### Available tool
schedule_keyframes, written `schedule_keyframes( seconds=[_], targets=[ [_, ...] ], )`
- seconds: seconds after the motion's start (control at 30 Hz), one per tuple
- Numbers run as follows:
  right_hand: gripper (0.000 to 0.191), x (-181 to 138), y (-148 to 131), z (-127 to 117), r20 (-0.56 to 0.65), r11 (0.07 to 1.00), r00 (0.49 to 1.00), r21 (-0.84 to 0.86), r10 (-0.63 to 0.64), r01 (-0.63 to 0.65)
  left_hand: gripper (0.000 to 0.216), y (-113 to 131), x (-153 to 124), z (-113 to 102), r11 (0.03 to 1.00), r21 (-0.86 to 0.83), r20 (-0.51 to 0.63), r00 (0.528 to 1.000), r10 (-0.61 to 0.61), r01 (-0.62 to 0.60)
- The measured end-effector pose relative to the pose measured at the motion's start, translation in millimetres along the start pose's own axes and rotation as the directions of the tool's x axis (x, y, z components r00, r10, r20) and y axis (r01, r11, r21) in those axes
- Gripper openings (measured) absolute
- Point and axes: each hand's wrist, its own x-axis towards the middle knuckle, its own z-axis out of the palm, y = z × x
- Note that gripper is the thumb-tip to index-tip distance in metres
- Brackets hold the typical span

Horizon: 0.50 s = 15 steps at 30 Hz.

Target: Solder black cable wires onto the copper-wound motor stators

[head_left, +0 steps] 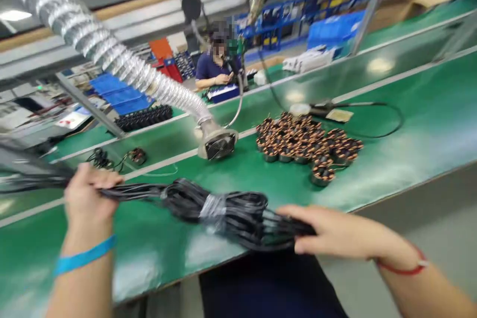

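A bundle of black cables (pixel 238 213), wrapped at its middle with clear tape (pixel 214 211), stretches between my two hands over the near edge of the green bench. My left hand (pixel 91 186), with a blue band on the wrist, is closed around the cable strands at the left; more strands trail off past it to the left edge. My right hand (pixel 331 231), with a red cord on the wrist, grips the bundle's right end between thumb and fingers. Part of that end is hidden by the hand. The picture is somewhat blurred.
Several copper-wound motor stators (pixel 298 141) are clustered on the green bench (pixel 410 104). A fume duct (pixel 149 74) hangs down to its nozzle (pixel 219 144). Behind them lies a soldering iron (pixel 320 109) with its cord. Another person (pixel 216 67) sits beyond the bench divider.
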Motion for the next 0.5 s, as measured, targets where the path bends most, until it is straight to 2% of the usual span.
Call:
schedule_keyframes(
  seconds=[0.03,0.07,0.13,0.17,0.2,0.27,0.37,0.43,0.5],
  targets=[
    [0.038,5.0,15.1,-2.8,-0.077,0.990,0.997,-0.140,-0.014,0.003,0.049,-18.9,7.4,1.9,0.992,-0.071,-0.004,0.994,-0.106,0.106],
    [0.043,13.0,29.0,-2.0,-0.179,0.960,0.983,-0.281,-0.048,-0.004,0.049,-38.2,15.8,-0.1,0.983,-0.069,-0.032,0.985,-0.170,0.168],
    [0.056,34.1,45.3,8.3,-0.406,0.841,0.901,-0.531,-0.150,-0.099,0.048,-73.6,34.9,-12.9,0.969,-0.058,-0.121,0.962,-0.246,0.241],
    [0.059,45.5,45.2,16.6,-0.471,0.785,0.860,-0.601,-0.198,-0.148,0.049,-88.0,44.8,-21.4,0.960,-0.067,-0.156,0.948,-0.277,0.270],
    [0.055,56.6,39.4,26.5,-0.492,0.779,0.845,-0.606,-0.209,-0.160,0.048,-99.9,54.1,-29.7,0.954,-0.082,-0.184,0.936,-0.299,0.289],
    [0.045,77.4,16.2,49.7,-0.478,0.811,0.839,-0.579,-0.259,-0.079,0.048,-117.0,69.7,-42.9,0.942,-0.116,-0.203,0.921,-0.332,0.314],
    [0.034,108.5,-15.2,83.9,-0.290,0.753,0.856,-0.639,-0.427,0.159,0.047,-132.8,83.8,-53.4,0.928,-0.159,-0.184,0.913,-0.364,0.338],
    [0.030,129.3,-15.6,94.7,-0.208,0.685,0.878,-0.709,-0.431,0.168,0.046,-140.6,88.3,-57.7,0.916,-0.178,-0.163,0.907,-0.388,0.359],
    [0.029,146.9,-0.2,90.4,-0.220,0.663,0.868,-0.732,-0.446,0.155,0.043,-146.6,90.1,-61.8,0.902,-0.194,-0.149,0.897,-0.415,0.385]
  ],
)
